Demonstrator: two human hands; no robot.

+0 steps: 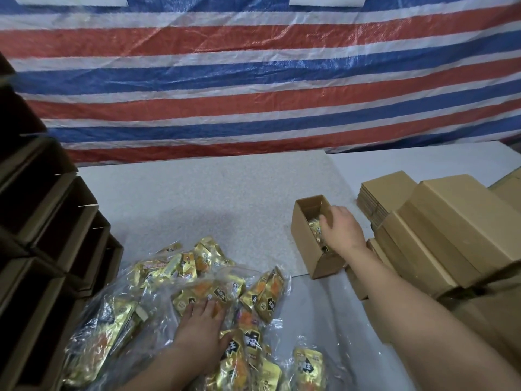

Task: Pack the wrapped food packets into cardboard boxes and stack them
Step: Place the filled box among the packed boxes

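Several gold wrapped food packets lie heaped on clear plastic at the near edge of the white table. My left hand rests flat on the heap, fingers spread over a packet. An open cardboard box stands to the right with gold packets inside. My right hand reaches into that box from its right side, fingers curled down onto a packet; whether it grips the packet is hidden.
Open dark-sided cardboard boxes are stacked stepwise along the left. Closed boxes and a pile of flat box blanks stand at the right. A red, white and blue striped tarp hangs behind the table.
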